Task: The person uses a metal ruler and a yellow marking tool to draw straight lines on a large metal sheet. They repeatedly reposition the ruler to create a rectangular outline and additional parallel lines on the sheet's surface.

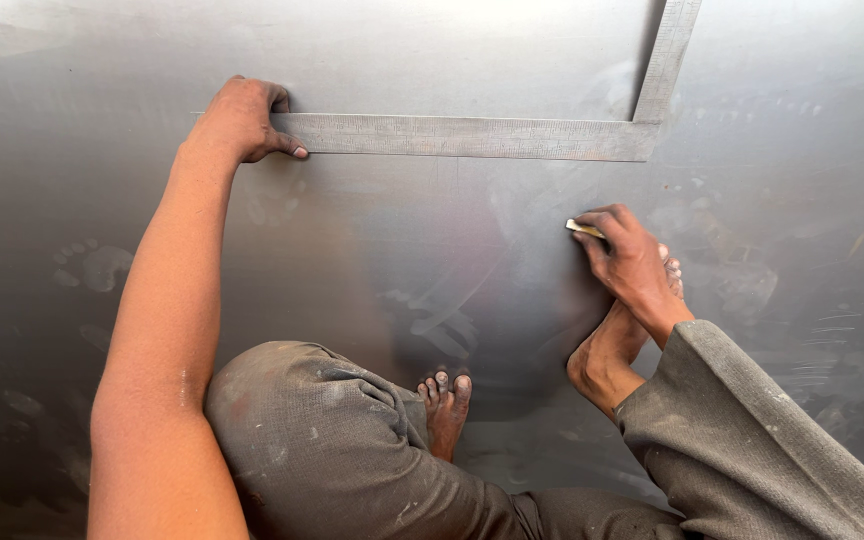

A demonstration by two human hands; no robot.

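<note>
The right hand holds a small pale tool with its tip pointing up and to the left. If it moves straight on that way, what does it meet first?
Probably the steel square: from the right hand, the marking tool crosses only bare metal sheet before reaching its long blade.

The upright arm of the steel square [668,55] is cut off by the top edge. The right hand [632,265] hides most of the small marking tool [583,228]; its kind cannot be told. The metal sheet [432,250] runs past every edge.
</note>
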